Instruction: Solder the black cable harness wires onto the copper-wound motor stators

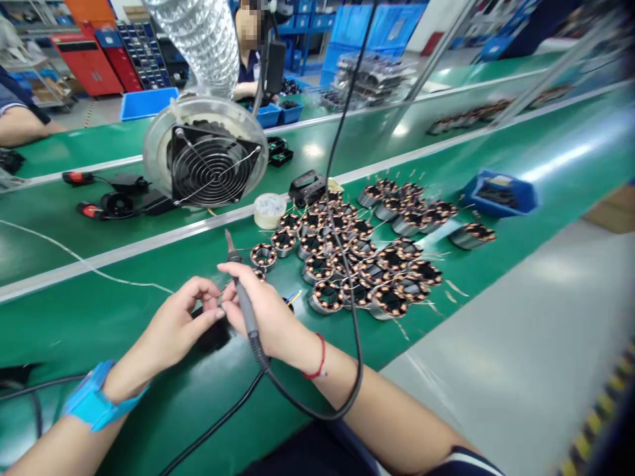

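A long green-topped counter (99, 317) runs across the whole view, split by a pale strip along its length. On its far side stands a round clear-housed extractor fan with a black wire grille (211, 165), and a silver ribbed flexible duct (203, 39) rises from its top.

To the right of the fan, a wide cluster of round metal stators with copper windings (357, 258) lies on the near half of the counter, packed close together with loose wire ends sticking out. Beyond the cluster sits a shallow blue plastic tray (501, 194), well apart from the hands. A small white round tub (269, 209) stands between the fan and the nearest stators.

The right hand (268, 311) is closed around a black pen-shaped soldering iron (243, 297). The iron's tip points up and away, near a single stator at the cluster's left edge, and its black cable loops back over the forearm. A thin red thread bracelet (320, 360) circles that wrist.

The left hand (178, 327) has its fingers pinched narrow on a small black block (211, 334) that rests on the counter just beside the right hand, its fingertips meeting the right hand's. A bright blue wrist strap (94, 400) wraps the left wrist.
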A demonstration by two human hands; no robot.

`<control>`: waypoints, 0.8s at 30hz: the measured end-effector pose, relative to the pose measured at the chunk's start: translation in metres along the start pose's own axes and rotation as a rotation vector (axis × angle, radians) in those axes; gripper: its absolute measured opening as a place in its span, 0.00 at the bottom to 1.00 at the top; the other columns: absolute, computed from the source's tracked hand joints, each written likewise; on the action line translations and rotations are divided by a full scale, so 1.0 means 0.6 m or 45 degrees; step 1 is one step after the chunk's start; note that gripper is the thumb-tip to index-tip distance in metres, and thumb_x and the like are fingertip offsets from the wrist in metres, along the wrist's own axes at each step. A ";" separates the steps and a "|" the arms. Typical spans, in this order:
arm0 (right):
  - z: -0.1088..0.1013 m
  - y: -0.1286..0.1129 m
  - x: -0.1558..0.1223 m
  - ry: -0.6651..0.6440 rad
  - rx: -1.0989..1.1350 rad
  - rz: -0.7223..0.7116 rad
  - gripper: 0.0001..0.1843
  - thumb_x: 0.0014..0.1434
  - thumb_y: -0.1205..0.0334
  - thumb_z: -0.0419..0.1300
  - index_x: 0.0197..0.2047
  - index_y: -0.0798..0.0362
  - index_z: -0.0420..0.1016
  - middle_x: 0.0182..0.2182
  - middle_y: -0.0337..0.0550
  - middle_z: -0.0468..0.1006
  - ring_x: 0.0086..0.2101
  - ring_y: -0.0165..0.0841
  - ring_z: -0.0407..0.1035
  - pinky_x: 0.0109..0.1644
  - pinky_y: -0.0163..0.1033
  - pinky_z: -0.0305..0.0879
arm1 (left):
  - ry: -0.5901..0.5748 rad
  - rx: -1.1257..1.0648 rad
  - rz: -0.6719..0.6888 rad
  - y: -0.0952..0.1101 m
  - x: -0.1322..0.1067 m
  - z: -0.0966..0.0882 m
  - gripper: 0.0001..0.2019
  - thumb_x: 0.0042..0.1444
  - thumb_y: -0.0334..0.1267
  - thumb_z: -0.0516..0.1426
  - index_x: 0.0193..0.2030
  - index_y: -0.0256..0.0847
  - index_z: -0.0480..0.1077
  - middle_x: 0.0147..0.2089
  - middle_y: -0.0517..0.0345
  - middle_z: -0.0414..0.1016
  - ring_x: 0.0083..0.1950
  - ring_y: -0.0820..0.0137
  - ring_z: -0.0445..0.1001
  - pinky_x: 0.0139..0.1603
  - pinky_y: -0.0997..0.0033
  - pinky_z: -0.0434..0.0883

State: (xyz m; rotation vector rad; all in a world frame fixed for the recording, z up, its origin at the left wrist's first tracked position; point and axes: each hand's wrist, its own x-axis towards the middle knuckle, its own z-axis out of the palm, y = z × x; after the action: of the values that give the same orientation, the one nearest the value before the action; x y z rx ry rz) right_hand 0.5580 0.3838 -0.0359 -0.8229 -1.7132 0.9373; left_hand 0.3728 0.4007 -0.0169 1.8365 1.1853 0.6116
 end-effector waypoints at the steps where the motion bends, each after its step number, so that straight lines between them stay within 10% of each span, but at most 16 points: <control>1: -0.001 -0.003 0.000 0.000 0.016 0.014 0.27 0.61 0.72 0.55 0.62 0.50 0.57 0.36 0.37 0.72 0.36 0.28 0.69 0.45 0.35 0.67 | 0.004 -0.005 0.022 0.002 0.000 0.000 0.07 0.60 0.40 0.57 0.41 0.41 0.64 0.35 0.61 0.67 0.37 0.73 0.67 0.39 0.73 0.66; 12: -0.002 0.006 0.003 -0.025 0.033 0.107 0.27 0.60 0.68 0.57 0.61 0.48 0.58 0.36 0.36 0.73 0.32 0.28 0.72 0.41 0.35 0.69 | -0.064 -0.251 0.117 0.008 0.006 -0.001 0.12 0.58 0.39 0.61 0.41 0.39 0.61 0.33 0.63 0.66 0.32 0.77 0.65 0.34 0.76 0.64; 17: -0.005 0.001 0.002 0.008 -0.087 0.119 0.22 0.61 0.66 0.57 0.57 0.48 0.61 0.35 0.36 0.74 0.33 0.29 0.72 0.42 0.35 0.70 | -0.084 0.044 0.212 0.013 0.005 -0.011 0.07 0.60 0.39 0.59 0.35 0.38 0.69 0.36 0.59 0.73 0.41 0.71 0.67 0.46 0.69 0.64; 24: 0.000 -0.008 0.002 0.169 -0.282 0.083 0.20 0.60 0.66 0.60 0.55 0.49 0.64 0.34 0.37 0.75 0.35 0.32 0.73 0.39 0.35 0.72 | -0.054 0.015 0.018 0.018 0.003 -0.010 0.06 0.61 0.36 0.57 0.37 0.39 0.75 0.38 0.61 0.79 0.42 0.70 0.70 0.51 0.68 0.64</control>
State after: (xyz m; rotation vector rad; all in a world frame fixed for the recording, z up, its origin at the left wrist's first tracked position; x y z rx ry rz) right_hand 0.5573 0.3827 -0.0309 -1.0680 -1.7015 0.7264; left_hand 0.3743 0.4028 -0.0043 1.8601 1.1513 0.5718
